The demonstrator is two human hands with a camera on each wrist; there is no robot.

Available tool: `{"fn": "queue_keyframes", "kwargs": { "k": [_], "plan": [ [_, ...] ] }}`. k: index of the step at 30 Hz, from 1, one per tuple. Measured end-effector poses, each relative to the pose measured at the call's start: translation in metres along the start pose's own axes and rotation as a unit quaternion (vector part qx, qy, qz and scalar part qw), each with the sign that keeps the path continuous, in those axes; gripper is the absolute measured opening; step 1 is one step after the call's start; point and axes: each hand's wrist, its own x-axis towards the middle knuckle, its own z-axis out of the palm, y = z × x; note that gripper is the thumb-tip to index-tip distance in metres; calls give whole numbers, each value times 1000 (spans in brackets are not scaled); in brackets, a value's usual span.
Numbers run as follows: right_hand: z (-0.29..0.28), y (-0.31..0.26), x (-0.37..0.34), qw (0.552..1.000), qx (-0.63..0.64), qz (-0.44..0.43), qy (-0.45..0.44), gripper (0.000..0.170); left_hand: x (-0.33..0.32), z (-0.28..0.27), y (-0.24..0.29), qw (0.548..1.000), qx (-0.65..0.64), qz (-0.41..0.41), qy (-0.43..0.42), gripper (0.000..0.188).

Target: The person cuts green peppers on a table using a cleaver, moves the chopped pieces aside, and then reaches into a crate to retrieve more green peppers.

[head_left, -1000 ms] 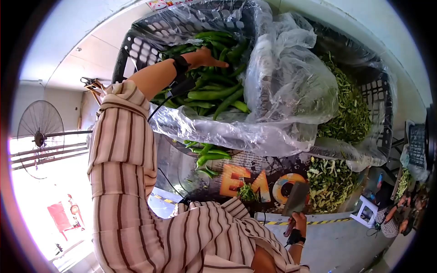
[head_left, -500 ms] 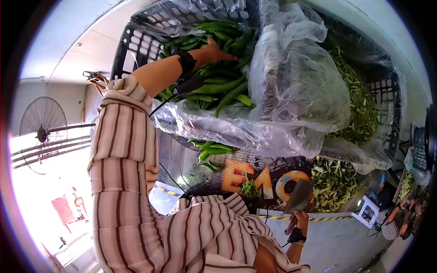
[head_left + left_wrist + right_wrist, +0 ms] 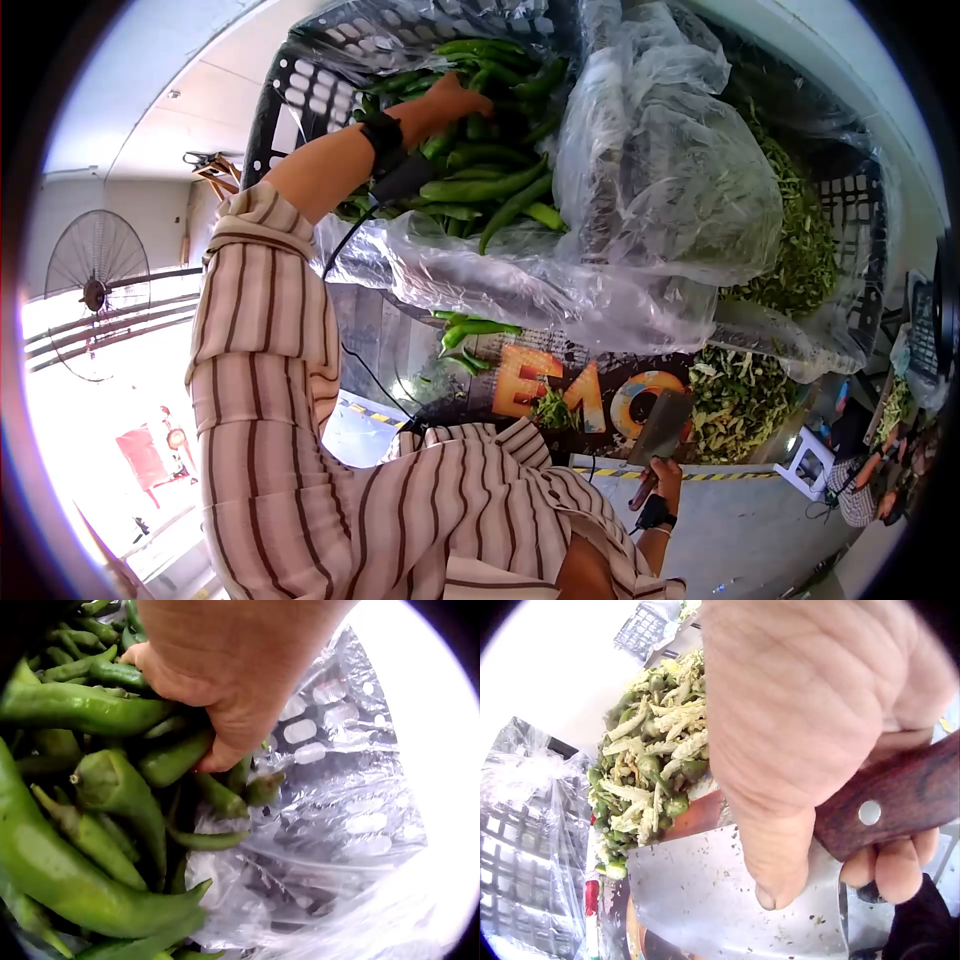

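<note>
Up in the crate lined with clear plastic, my left hand [image 3: 450, 102] reaches into a pile of long green peppers [image 3: 485, 190]. In the left wrist view one digit [image 3: 217, 756] presses down beside a green pepper [image 3: 174, 759]; the other fingers are mostly hidden, so I cannot tell whether they grip one. My right hand [image 3: 664, 478] holds a cleaver [image 3: 662, 425] at the table's near edge. Its fingers curl round the dark wooden handle [image 3: 900, 799], and a digit [image 3: 780, 870] lies along the flat of the blade, which has small green specks on it.
A second plastic-lined crate [image 3: 870, 215] on the right holds chopped greens [image 3: 795, 225]. Chopped peppers [image 3: 740, 405] are heaped on the table's right side, a few whole peppers [image 3: 475, 332] lie left, and scraps [image 3: 553, 408] sit between. A white stool [image 3: 803, 465] stands at right.
My left hand shifts slightly within the pepper pile, first rightward, then back left and farther in. The right hand keeps the cleaver at the table edge. The view shifts slightly.
</note>
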Motion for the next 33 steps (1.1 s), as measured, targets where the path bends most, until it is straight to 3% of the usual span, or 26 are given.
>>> {"fn": "queue_keyframes", "kwargs": {
  "k": [5,7,8,10,11,13,14,16,20,24,29,30,33],
  "plan": [
    [1,-3,-1,1000,-15,12,3,10,4,-17,-17,998,-28,-17,59,82],
    [-1,-1,1,1000,-6,12,3,11,-1,-37,-15,994,53,78,-55,62],
    [-2,0,1,1000,-6,12,4,11,-4,-39,-12,994,53,78,-56,62],
    [-3,1,2,1000,-13,18,4,11,-12,-44,-8,986,101,117,55,40],
    [-5,3,3,1000,-12,18,3,11,-14,-49,-5,986,103,118,56,40],
    [-9,6,6,1000,-13,12,-5,11,-20,-64,0,986,-91,69,122,29],
    [-9,8,7,1000,-12,9,-7,11,-24,-74,-1,986,-90,71,125,29],
    [-9,9,8,1000,11,0,-3,14,-36,-99,-6,960,-203,174,87,26],
    [4,-6,-4,1000,-16,2,-9,14,-97,-144,5,918,-295,247,96,43],
    [-3,-3,3,1000,-9,1,-19,15,-161,-185,-8,911,-300,260,109,55],
    [5,-13,-8,1000,-16,9,-7,16,-268,-177,-16,906,-273,267,184,63],
    [-1,-7,2,1000,-11,-3,-27,18,-285,-170,-20,898,-282,285,183,58],
    [-15,5,18,999,-11,-8,-51,21,-333,-137,-27,898,-294,254,206,63]
  ]
}}
